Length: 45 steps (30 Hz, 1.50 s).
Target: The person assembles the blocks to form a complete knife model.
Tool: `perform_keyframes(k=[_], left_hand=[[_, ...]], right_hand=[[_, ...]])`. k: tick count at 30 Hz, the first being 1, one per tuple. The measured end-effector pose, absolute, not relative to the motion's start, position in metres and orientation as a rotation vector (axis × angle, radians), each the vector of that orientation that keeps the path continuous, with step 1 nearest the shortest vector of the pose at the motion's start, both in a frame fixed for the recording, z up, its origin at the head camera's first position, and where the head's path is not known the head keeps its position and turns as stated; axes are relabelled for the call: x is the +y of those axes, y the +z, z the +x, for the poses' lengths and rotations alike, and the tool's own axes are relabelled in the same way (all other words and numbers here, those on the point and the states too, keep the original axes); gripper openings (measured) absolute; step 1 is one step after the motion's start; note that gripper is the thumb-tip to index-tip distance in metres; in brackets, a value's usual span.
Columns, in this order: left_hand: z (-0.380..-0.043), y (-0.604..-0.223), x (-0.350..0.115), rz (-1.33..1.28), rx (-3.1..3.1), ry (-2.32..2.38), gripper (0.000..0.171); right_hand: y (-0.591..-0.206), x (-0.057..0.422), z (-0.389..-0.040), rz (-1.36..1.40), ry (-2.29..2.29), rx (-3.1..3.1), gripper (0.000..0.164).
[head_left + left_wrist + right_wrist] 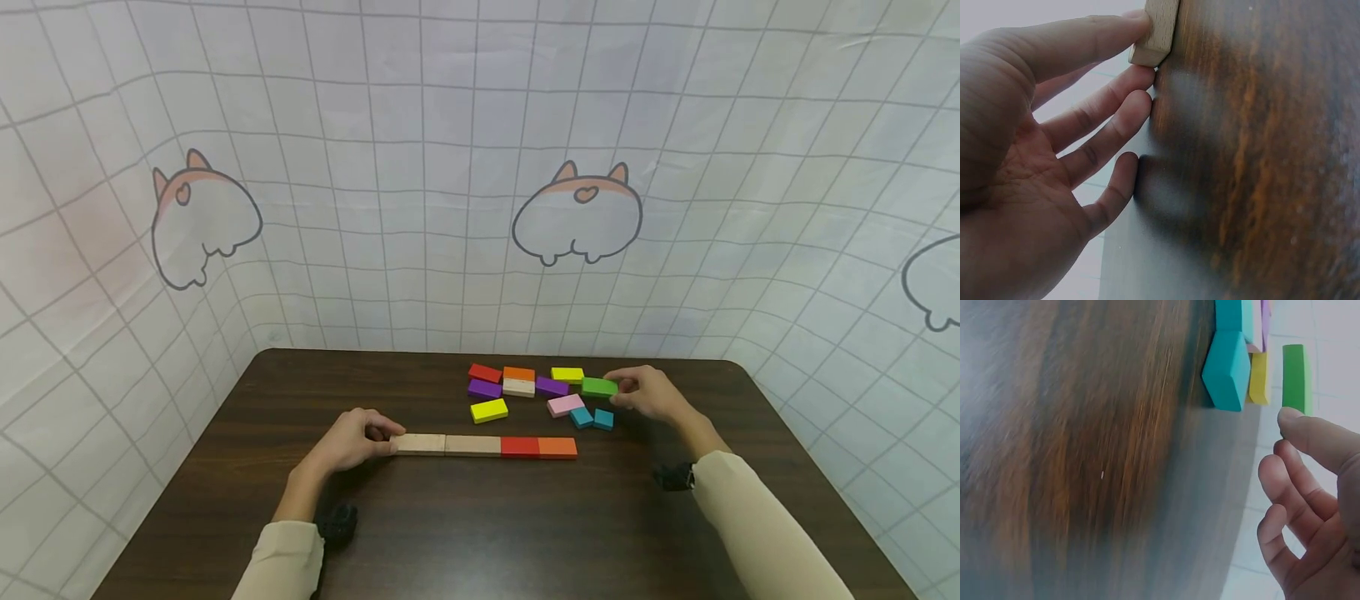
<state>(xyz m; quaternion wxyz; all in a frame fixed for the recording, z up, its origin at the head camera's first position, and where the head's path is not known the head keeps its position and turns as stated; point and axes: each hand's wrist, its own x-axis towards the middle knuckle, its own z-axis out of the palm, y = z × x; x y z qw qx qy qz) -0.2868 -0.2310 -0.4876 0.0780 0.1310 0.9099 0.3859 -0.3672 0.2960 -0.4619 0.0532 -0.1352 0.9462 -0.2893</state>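
We list: white gridded wall covering (pixel 450 292); dark counter (pixel 465 533); upon it, a four-block row (pixel 474 447); left hand (pixel 352 440), fingers pinching the row's pale end block (pixel 422 445); right hand (pixel 654 394), fingers grasping a green block (pixel 598 387) near loose coloured blocks (pixel 489 411).

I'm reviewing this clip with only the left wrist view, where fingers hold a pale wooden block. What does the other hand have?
Observer: The right hand pinches one end of a green rectangular block.
Operator: What adjoins the pale wooden block at the left hand?
Observer: The head view shows it ending a straight row: then a second pale block, a red rectangular block and an orange one.
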Motion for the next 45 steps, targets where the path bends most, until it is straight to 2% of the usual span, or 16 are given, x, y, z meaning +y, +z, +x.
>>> perform_keyframes(k=[11,22,45], left_hand=[[-0.286,-0.487,-0.231,0.393,2.731,1.150,0.020],[-0.287,-0.487,-0.233,0.399,2.726,1.155,0.020],[-0.288,-0.487,-0.231,0.411,2.727,1.149,0.020]], right_hand=[[-0.451,0.308,-0.340,-0.475,-0.884,2.885,0.041],[-0.463,0.309,-0.314,-0.596,-0.908,2.794,0.039],[-0.477,0.302,-0.302,-0.631,-0.898,2.654,0.036]])
